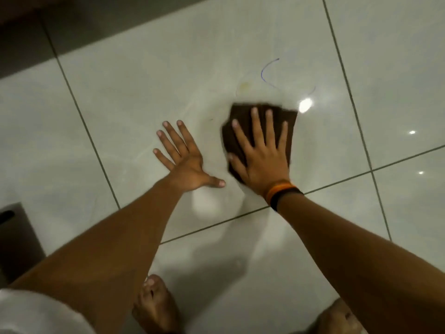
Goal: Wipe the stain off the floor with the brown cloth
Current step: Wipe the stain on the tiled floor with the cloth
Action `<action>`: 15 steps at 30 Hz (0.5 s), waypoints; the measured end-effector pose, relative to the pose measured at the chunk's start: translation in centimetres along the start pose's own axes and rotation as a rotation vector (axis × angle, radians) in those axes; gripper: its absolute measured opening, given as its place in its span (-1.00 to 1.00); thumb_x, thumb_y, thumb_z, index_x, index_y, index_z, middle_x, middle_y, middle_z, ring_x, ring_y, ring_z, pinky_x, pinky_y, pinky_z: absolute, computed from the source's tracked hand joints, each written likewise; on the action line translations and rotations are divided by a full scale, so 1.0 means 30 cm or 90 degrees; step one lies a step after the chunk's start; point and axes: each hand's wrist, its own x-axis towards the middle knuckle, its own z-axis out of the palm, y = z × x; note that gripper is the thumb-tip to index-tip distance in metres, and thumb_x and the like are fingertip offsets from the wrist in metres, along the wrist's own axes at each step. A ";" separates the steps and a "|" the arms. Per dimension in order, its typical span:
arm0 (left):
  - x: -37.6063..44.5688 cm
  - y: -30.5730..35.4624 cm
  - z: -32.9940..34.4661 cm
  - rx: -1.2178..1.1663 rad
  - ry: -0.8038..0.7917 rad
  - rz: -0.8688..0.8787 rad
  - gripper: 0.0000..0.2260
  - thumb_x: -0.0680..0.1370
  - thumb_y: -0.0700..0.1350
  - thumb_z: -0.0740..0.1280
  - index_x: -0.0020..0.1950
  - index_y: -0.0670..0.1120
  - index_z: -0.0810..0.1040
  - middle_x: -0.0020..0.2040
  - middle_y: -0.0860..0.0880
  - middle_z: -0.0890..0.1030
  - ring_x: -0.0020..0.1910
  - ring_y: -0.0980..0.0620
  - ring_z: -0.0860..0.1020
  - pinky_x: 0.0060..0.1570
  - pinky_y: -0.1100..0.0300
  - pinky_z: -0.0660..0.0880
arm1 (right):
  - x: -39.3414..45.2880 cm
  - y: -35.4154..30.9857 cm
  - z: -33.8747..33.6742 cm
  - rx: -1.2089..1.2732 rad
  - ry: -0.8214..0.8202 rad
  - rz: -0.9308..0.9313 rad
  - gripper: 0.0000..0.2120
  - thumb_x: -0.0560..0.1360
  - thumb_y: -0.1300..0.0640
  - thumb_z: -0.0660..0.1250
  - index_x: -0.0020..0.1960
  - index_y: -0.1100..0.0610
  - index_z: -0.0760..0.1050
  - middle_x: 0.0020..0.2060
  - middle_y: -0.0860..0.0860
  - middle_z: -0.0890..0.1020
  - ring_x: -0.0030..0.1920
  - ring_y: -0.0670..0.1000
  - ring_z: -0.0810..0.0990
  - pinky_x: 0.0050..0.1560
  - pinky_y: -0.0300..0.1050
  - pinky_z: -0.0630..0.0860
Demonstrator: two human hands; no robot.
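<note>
Your right hand point(261, 153) lies flat with fingers spread, pressing the folded brown cloth point(261, 121) onto the glossy pale tiled floor point(120, 97); it pins the cloth and grips nothing. Your left hand point(180, 156), open and empty, braces on the tile just beside it. The thin curved blue pen-line stain point(265, 74) lies ahead of the cloth, past your fingertips, slightly right; a faint yellowish smear point(244, 86) sits ahead-left. The right hand is nearer both marks.

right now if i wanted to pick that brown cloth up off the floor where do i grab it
Take the brown cloth by its far right corner, coming from above: it lies flat and folded on the tile, and the right hand spread on top covers the near part, leaving that corner free.
</note>
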 end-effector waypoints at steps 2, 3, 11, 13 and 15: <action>-0.014 0.013 -0.013 -0.010 -0.015 -0.005 0.63 0.11 0.36 0.66 0.54 -0.19 -0.61 0.50 -0.36 -0.64 0.48 -0.41 -0.62 0.41 -0.45 -0.48 | -0.130 0.114 -0.001 -0.014 -0.033 -0.023 -0.33 0.61 -0.29 0.09 0.66 -0.11 0.09 0.68 0.17 0.06 0.66 0.32 -0.01 0.53 0.50 0.00; -0.016 0.016 -0.016 -0.010 -0.021 -0.007 0.63 0.12 0.35 0.66 0.54 -0.18 -0.62 0.49 -0.35 -0.65 0.48 -0.41 -0.63 0.40 -0.44 -0.49 | -0.167 0.184 -0.013 -0.018 -0.046 0.023 -0.33 0.61 -0.29 0.09 0.66 -0.12 0.08 0.68 0.16 0.05 0.67 0.31 -0.02 0.54 0.49 0.00; 0.000 0.003 0.002 -0.003 -0.012 -0.009 0.63 0.12 0.35 0.66 0.53 -0.17 -0.63 0.50 -0.33 -0.65 0.49 -0.40 -0.62 0.37 -0.35 -0.54 | 0.330 0.210 -0.106 0.057 0.052 0.374 -0.26 0.57 -0.34 -0.05 0.68 -0.07 0.01 0.67 0.24 0.01 0.65 0.39 -0.05 0.49 0.59 -0.07; 0.004 0.003 0.003 0.001 -0.010 -0.009 0.62 0.12 0.36 0.65 0.53 -0.17 -0.63 0.49 -0.33 -0.66 0.48 -0.40 -0.63 0.38 -0.36 -0.53 | 0.376 0.080 -0.090 0.013 0.047 0.222 -0.30 0.59 -0.32 -0.04 0.67 -0.09 0.05 0.67 0.22 0.04 0.65 0.38 -0.02 0.51 0.57 -0.08; -0.004 0.007 -0.003 -0.002 -0.010 -0.009 0.62 0.13 0.36 0.65 0.53 -0.17 -0.63 0.49 -0.33 -0.66 0.48 -0.39 -0.63 0.39 -0.36 -0.53 | 0.302 0.003 -0.067 -0.024 0.023 0.038 -0.34 0.62 -0.30 -0.02 0.67 -0.10 0.06 0.67 0.20 0.06 0.65 0.36 -0.01 0.53 0.55 -0.06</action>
